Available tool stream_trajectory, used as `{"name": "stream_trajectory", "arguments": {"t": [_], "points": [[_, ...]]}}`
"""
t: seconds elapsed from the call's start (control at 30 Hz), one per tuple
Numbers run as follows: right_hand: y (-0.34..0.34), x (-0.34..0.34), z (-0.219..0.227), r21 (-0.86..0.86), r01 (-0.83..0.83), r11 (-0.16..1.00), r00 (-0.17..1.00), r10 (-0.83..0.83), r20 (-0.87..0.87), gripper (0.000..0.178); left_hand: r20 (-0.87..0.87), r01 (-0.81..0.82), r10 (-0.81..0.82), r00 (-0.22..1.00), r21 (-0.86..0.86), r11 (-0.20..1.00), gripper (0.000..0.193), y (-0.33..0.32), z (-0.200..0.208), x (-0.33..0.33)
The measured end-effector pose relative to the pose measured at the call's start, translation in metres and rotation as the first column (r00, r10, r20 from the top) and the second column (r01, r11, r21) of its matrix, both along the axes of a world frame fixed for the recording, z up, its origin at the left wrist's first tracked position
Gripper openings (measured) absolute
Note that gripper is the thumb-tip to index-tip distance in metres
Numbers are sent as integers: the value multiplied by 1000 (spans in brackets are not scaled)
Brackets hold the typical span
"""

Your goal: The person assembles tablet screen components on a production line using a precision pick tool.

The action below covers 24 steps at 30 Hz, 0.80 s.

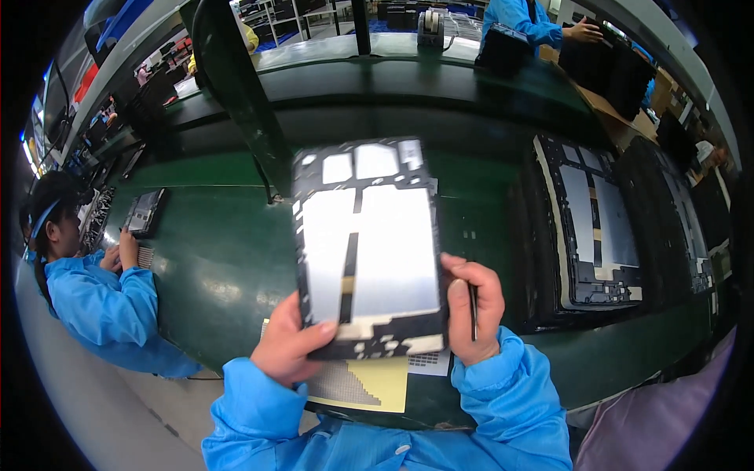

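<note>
A flat black tablet housing [369, 259] with large silvery-white panels is held up, tilted, above the green table in front of me. My left hand [292, 339] grips its lower left corner, thumb on the face. At its lower right edge is my right hand [476, 308], fingers curled around a thin dark stick-like tool [473, 312]; its fingertips appear to touch the housing's side. Below the housing lies a yellow sheet [393, 392] of small grey stickers, with a white sheet [430, 363] of dark marks beside it, both partly covered.
Stacks of similar tablet housings [593, 228] stand on the table [212, 267] at the right, with a second stack [677, 220] beyond. At the left a co-worker [102, 290] in blue handles another device [146, 213]. A dark green post [236, 94] rises behind the table.
</note>
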State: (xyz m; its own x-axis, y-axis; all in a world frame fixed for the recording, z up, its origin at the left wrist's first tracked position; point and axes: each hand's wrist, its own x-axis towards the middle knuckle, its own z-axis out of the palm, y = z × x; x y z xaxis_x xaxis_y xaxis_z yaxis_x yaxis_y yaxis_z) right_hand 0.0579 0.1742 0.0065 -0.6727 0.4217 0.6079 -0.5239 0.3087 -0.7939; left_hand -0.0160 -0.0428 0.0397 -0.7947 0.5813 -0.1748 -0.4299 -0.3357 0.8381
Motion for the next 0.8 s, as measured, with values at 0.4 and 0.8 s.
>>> {"name": "stream_trajectory", "arguments": {"t": [0.4,0.8], "points": [[24,-22,-19,-70,59,996,952,-35,303,24,335,-668,592,733,185,721,25,-124,-54,-53],[21,39,15,-457,-127,880,750,387,536,11,-133,-326,397,908,-820,471,32,-120,-20,-93]]}}
